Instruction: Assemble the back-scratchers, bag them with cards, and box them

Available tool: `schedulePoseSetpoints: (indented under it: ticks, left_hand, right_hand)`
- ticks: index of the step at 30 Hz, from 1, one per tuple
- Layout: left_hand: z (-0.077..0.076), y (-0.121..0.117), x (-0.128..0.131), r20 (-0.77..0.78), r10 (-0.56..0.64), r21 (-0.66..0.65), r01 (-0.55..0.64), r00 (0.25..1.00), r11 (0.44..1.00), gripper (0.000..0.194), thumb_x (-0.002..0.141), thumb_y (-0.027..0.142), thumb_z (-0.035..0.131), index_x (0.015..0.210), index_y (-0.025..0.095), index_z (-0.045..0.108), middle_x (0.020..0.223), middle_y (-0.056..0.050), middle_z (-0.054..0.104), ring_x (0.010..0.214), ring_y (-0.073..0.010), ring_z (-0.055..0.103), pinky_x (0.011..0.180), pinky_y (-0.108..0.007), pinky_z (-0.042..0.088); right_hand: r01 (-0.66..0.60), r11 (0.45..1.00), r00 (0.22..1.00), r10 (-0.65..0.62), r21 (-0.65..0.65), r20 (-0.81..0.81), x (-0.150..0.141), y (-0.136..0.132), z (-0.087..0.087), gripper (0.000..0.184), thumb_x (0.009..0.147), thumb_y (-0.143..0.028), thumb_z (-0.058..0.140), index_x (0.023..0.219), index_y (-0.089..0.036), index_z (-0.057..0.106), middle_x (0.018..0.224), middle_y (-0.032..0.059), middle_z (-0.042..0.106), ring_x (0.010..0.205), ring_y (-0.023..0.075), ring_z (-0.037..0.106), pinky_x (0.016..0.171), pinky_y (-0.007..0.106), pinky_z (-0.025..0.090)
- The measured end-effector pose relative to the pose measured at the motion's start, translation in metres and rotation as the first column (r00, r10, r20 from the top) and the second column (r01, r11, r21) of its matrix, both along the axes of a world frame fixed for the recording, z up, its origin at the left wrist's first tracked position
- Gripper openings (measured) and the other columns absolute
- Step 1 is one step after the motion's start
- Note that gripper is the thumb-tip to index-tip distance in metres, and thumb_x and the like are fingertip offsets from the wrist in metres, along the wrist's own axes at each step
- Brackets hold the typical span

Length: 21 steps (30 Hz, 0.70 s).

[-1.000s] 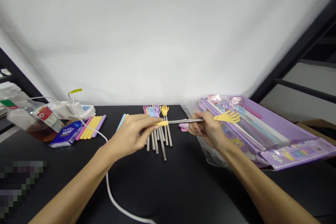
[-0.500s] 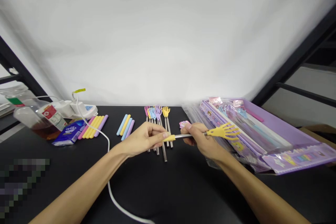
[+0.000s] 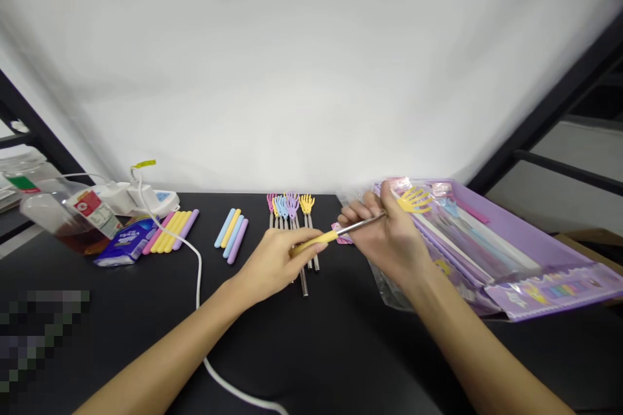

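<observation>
A back scratcher has a yellow grip (image 3: 315, 244), a thin metal rod (image 3: 359, 225) and a yellow claw head (image 3: 415, 201). My left hand (image 3: 275, 266) is closed around the grip, thumb along its near side. Loosely, my right hand (image 3: 396, 240) holds the rod near the head, its fingers half curled and the rod crossing by the thumb. Behind my left hand lie several back scratchers (image 3: 292, 206) with pink, blue, purple and yellow heads and bare metal rods. Left of them are loose coloured grips (image 3: 230, 232), blue, yellow and purple.
A purple display box (image 3: 545, 243) with plastic-wrapped contents stands at the right. At the left are more coloured grips (image 3: 170, 232), a blue tissue pack (image 3: 124, 243), a tilted bottle (image 3: 80, 220) and a power strip (image 3: 163, 202). A white cable (image 3: 199, 279) crosses the black table.
The scratcher has turned from nearly level to a slant, its head end now higher. My left hand has moved right with the grip, and my right hand's fingers have loosened and turned palm up.
</observation>
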<state>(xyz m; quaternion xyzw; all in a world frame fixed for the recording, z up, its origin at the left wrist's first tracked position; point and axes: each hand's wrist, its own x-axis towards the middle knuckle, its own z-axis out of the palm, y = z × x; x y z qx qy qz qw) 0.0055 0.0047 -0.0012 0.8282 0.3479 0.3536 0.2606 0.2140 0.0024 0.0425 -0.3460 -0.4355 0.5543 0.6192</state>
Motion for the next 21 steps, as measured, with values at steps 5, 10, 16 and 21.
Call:
schedulePoseSetpoints:
  ticks: [5, 10, 16, 21]
  left_hand:
    - [-0.001, 0.0, -0.003, -0.03, 0.021, 0.051, -0.019, 0.999, 0.999, 0.037, 0.103, 0.044, 0.045, 0.108, 0.021, 0.073, 0.105, -0.004, 0.076, 0.095, -0.0187, 0.07, 0.088, -0.03, 0.051]
    - [-0.002, 0.006, -0.013, -0.051, 0.071, 0.033, -0.07, 0.996, 0.997, 0.048, 0.105, 0.047, 0.036, 0.092, 0.017, 0.071, 0.081, -0.003, 0.071, 0.074, -0.0179, 0.067, 0.072, -0.03, 0.051]
    - [0.0, 0.003, -0.009, -0.089, 0.051, 0.03, -0.048, 0.995, 0.998, 0.051, 0.105, 0.047, 0.033, 0.083, 0.017, 0.068, 0.074, -0.002, 0.066, 0.07, -0.0169, 0.064, 0.071, -0.029, 0.049]
    - [0.003, 0.001, -0.008, -0.071, 0.037, 0.039, -0.034, 0.997, 0.999, 0.051, 0.105, 0.048, 0.032, 0.082, 0.017, 0.067, 0.074, -0.002, 0.067, 0.071, -0.0173, 0.064, 0.071, -0.029, 0.05]
  right_hand:
    - [0.033, 0.996, 0.994, -0.04, 0.079, 0.097, 0.006, -0.006, 0.034, 0.071, 0.088, -0.078, 0.043, 0.051, -0.023, 0.018, 0.049, -0.0063, 0.01, 0.044, 0.0102, 0.01, 0.042, 0.029, 0.015]
    - [0.013, 1.0, 0.985, -0.017, 0.024, 0.174, 0.017, 0.0, 0.041, 0.073, 0.085, -0.079, 0.049, 0.05, -0.023, 0.017, 0.048, -0.008, 0.008, 0.043, 0.0081, 0.007, 0.043, 0.03, 0.008]
    - [-0.039, 0.998, 0.98, 0.047, -0.048, 0.195, 0.005, 0.003, 0.031, 0.071, 0.087, -0.072, 0.056, 0.049, -0.023, 0.02, 0.046, -0.0088, 0.011, 0.042, 0.0065, 0.009, 0.043, 0.029, 0.006]
    - [-0.087, 0.995, 0.974, 0.096, -0.054, 0.206, -0.004, 0.003, 0.027, 0.068, 0.09, -0.063, 0.059, 0.049, -0.023, 0.023, 0.046, -0.0092, 0.014, 0.04, 0.0056, 0.011, 0.043, 0.028, 0.007]
